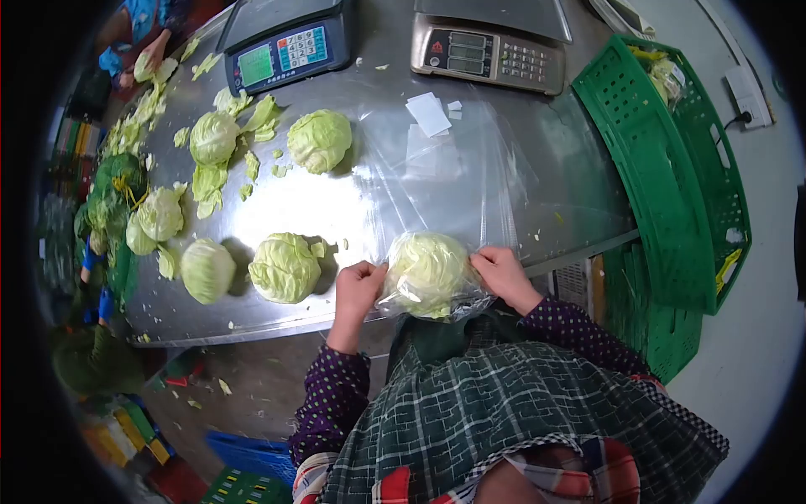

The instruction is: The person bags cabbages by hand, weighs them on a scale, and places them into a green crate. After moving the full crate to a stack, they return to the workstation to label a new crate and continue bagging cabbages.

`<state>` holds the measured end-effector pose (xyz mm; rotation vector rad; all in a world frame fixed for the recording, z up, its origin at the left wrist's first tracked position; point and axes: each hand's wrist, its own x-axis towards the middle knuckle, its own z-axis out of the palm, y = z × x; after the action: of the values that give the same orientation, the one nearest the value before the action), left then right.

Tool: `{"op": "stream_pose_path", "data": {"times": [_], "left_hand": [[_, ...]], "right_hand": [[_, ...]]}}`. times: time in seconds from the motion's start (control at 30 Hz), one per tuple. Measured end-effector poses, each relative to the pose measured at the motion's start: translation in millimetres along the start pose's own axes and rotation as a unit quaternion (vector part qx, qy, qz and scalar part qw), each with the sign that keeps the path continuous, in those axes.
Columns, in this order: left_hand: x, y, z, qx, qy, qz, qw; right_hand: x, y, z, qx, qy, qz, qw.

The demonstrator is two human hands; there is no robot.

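A pale green cabbage (424, 265) sits inside a clear plastic bag (467, 306) at the table's near edge, close to my body. My left hand (361, 290) pinches the bag's film on the left side of the cabbage. On the other side, my right hand (500, 275) grips the film with closed fingers. Left of my left hand rests a loose cabbage (285, 267), with another cabbage (208, 270) beyond it. More clear bags (495, 197) lie flat on the metal table just past the bagged cabbage, with white paper slips (428, 114) on top.
Two weighing scales, a blue one (290, 55) and a silver one (491, 55), stand at the back. Green crates (646, 168) lean at the right. More cabbages (319, 141) and torn leaves (208, 186) cover the left side. Other people's blue-gloved hands (106, 304) work at the far left.
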<state>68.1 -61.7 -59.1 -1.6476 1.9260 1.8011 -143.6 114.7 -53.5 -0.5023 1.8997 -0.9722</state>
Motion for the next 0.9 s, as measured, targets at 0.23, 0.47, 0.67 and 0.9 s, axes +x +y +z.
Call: {"op": "stream_pose_path", "data": {"times": [0.23,0.47,0.67,0.9], "left_hand": [[-15,12,14,-0.009,-0.085,0.202,0.976],[13,116,48,-0.267,-0.041,0.075,0.96],[-20,382,152,-0.312,-0.316,0.275,0.853],[31,295,244,-0.032,-0.14,0.538,0.831]], "right_hand": [[44,40,34,0.054,-0.039,-0.153,0.986],[26,-74,-112,-0.15,-0.048,-0.293,0.943],[2,-137,-324,0.167,0.228,-0.324,0.903],[120,-99,-503,0.48,0.3,-0.158,0.809]]}}
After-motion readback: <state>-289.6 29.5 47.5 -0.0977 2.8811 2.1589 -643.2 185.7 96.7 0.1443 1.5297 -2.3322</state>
